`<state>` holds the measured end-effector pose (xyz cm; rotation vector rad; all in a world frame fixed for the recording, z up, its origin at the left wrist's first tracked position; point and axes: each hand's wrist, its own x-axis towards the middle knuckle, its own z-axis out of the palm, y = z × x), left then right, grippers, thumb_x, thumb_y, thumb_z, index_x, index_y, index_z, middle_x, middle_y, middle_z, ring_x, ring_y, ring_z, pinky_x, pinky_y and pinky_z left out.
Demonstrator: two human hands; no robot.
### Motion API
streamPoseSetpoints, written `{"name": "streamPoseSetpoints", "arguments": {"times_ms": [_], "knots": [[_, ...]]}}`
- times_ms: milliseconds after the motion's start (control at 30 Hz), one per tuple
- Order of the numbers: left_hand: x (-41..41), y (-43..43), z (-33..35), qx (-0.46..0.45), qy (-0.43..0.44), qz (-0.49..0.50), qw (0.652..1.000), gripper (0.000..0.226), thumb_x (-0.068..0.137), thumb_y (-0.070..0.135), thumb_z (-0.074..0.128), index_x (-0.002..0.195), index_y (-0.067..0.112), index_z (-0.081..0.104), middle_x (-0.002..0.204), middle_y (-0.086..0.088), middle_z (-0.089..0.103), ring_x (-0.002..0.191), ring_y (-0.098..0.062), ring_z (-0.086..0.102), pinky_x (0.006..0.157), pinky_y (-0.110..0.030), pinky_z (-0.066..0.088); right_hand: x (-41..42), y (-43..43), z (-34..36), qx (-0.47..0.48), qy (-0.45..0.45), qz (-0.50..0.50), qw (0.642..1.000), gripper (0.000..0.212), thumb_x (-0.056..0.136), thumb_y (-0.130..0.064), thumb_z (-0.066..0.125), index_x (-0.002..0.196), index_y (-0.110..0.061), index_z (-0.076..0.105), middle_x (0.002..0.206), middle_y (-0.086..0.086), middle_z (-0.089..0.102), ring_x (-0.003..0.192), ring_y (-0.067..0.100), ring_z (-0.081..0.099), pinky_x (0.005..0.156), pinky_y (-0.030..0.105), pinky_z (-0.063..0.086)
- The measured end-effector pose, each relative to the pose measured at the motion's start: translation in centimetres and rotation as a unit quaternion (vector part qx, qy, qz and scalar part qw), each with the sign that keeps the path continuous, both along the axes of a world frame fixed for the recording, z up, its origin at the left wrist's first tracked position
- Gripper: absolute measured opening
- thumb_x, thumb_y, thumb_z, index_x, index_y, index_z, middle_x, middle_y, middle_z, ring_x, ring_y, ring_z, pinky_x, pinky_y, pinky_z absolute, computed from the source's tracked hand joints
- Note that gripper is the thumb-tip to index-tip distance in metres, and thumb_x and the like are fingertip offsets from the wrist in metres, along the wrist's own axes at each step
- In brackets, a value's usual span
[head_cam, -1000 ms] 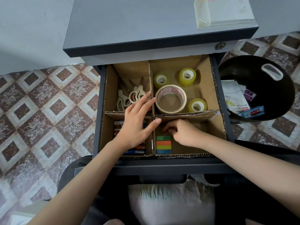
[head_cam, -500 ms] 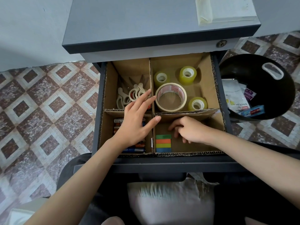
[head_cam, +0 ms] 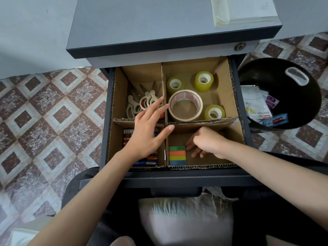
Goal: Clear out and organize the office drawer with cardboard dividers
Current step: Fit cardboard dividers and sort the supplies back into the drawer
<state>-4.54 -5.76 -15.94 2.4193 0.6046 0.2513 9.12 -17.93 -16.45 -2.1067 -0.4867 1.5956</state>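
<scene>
**Cardboard-lined drawer, both hands inside**

Grey on top: the table, with the dark drawer pulled out beneath it over a patterned tile floor. Just right of the drawer, a black bin holding papers and packets. Inside the drawer, cardboard dividers marking off four compartments.

Above the crossing of those walls, the left hand, fingers straight and spread, gripping nothing. Fingertips over the far left compartment, thumb reaching across the centre wall. In the near right compartment, the right hand, knuckles up, fingers bent down with tips on the cardboard floor. Cannot tell whether anything sits under them.

In the far right compartment, a large tape roll lying flat beside the centre wall, with three small yellow tape rolls around it. In the far left, pale-handled scissors, partly under the left fingers. In the near right, just left of the right fingertips, a stack of coloured sticky flags: green, orange, yellow, blue. In the near left, batteries side by side, mostly hidden by the left hand.
</scene>
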Motion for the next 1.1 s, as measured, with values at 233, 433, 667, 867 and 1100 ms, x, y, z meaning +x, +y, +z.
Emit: {"name": "streamPoseSetpoints", "arguments": {"times_ms": [233, 433, 667, 867, 1100], "knots": [[0.0, 0.0, 0.0, -0.002, -0.002, 0.001, 1.0, 0.065, 0.085, 0.058, 0.033, 0.142, 0.026, 0.034, 0.148, 0.02, 0.013, 0.134, 0.005, 0.011, 0.105, -0.01, -0.004, -0.3, -0.1, 0.2, -0.001, -0.015, 0.011, 1.0, 0.035, 0.096, -0.004, 0.031, 0.118, 0.006, 0.057, 0.108, 0.014, 0.067, 0.062, 0.017, 0.061, 0.04, 0.014, 0.041], [0.0, 0.0, 0.1, -0.001, -0.002, 0.001, 1.0, 0.065, 0.086, 0.058, 0.033, 0.142, 0.025, 0.035, 0.147, 0.02, 0.014, 0.134, 0.005, 0.011, 0.106, -0.014, -0.002, -0.1, -0.3, 0.5, -0.016, -0.015, 0.01, 1.0, 0.033, 0.096, -0.005, 0.033, 0.116, 0.007, 0.056, 0.103, 0.015, 0.068, 0.056, 0.018, 0.059, 0.038, 0.016, 0.039], [0.0, 0.0, 0.1, 0.005, -0.007, -0.001, 1.0, 0.064, 0.086, 0.057, 0.035, 0.141, 0.023, 0.036, 0.148, 0.019, 0.013, 0.133, 0.006, 0.011, 0.101, -0.002, -0.009, -0.4, -0.1, 0.2, -0.014, -0.045, 0.019, 0.999, 0.029, 0.095, -0.006, 0.037, 0.112, 0.005, 0.058, 0.098, 0.012, 0.069, 0.055, 0.016, 0.058, 0.04, 0.018, 0.038], [0.0, 0.0, 0.1, 0.008, -0.003, 0.0, 1.0, 0.065, 0.086, 0.058, 0.034, 0.142, 0.023, 0.036, 0.149, 0.018, 0.015, 0.135, 0.003, 0.012, 0.102, -0.003, -0.008, -0.5, -0.1, 0.8, 0.028, -0.186, 0.111, 0.976, 0.021, 0.09, -0.007, 0.051, 0.103, -0.008, 0.067, 0.096, 0.008, 0.065, 0.074, 0.02, 0.057, 0.065, 0.027, 0.046], [0.1, 0.0, 0.0, 0.009, -0.006, 0.001, 1.0, 0.065, 0.086, 0.057, 0.035, 0.141, 0.023, 0.036, 0.148, 0.018, 0.013, 0.134, 0.004, 0.011, 0.101, -0.002, -0.009, -0.7, 0.0, 0.8, 0.022, -0.233, 0.146, 0.961, 0.019, 0.088, -0.01, 0.055, 0.102, -0.007, 0.068, 0.099, 0.009, 0.066, 0.081, 0.02, 0.057, 0.07, 0.028, 0.05]]}}
